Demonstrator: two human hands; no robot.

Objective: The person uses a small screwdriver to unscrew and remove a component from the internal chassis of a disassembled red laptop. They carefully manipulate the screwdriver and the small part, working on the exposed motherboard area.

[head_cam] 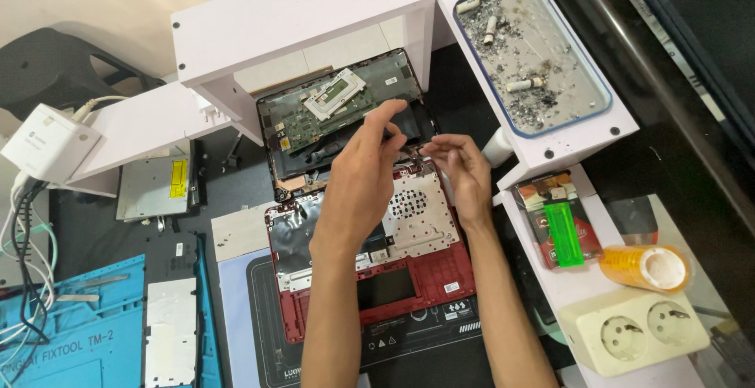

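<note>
Opened red laptop chassis (425, 278) laid at centre of dark desk, bare metal keyboard backplate (417, 215) exposed. Black base section with green circuit board (314, 121) propped at far side, under white shelf (299, 11).

Left hand (362, 176) raised over hinge area, fingers pinched together; held item too small to tell. Right hand (464, 172) just beside it, fingertips curled near same spot; grasp cannot be told.

Ashtray tray (609, 109) seen far right; green lighter (565, 235), yellow tape roll (645, 266), socket strip (637, 329) at right. Blue repair mat (71, 333) at near left.

One head-worn view, steeply downward, close over the workbench (236, 191); the person's own forearms from below.
</note>
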